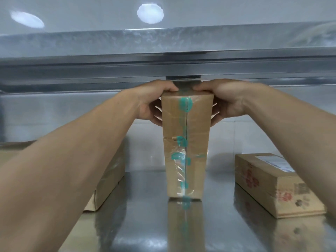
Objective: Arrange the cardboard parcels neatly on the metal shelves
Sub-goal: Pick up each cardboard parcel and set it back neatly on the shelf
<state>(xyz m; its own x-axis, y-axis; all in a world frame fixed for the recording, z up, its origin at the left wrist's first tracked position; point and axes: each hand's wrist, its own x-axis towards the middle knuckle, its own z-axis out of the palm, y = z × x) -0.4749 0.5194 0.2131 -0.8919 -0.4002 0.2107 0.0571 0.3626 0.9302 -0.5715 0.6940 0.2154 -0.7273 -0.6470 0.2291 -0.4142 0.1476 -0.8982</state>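
A tall cardboard parcel (186, 148) with clear tape and teal marks stands upright on the shiny metal shelf (145, 215), in the middle of the view. My left hand (154, 100) grips its upper left side, thumb on the top edge. My right hand (223, 99) grips the upper right side the same way. The parcel's top sits just under the shelf above (163, 70).
A flat cardboard parcel (109, 179) lies to the left, partly hidden behind my left forearm. Another long parcel (272, 186) with red print and a white label lies to the right. Bare shelf surface shows on both sides of the upright parcel.
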